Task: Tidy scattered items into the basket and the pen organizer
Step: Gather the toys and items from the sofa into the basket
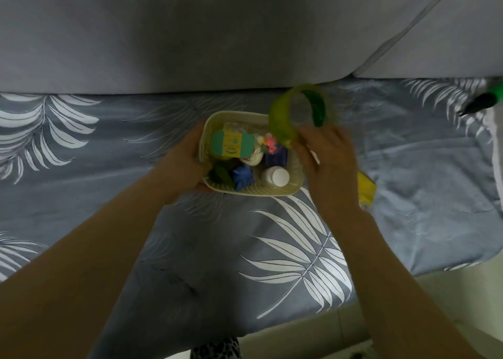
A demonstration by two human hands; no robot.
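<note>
A cream basket (295, 180) sits on the leaf-patterned bedspread at the middle of the view. It holds a green-and-yellow packet (232, 144), a blue toy (242, 177), a dark green toy (220, 174), a white bottle (275, 176), a purple block (276, 155) and pink bits. My left hand (181, 162) grips the basket's left wall. My right hand (326, 157) is at the basket's right rim and holds a yellow-green ring-shaped container (280, 121) tilted over the rim, with a dark green piece (315, 111) inside it.
A yellow object (366, 188) lies on the bedspread just right of my right hand. A green-and-black marker (481, 101) lies at the far right, next to white cloth. Grey cushions rise behind the basket. The bed's front edge and pale floor (408, 304) lie at the bottom right.
</note>
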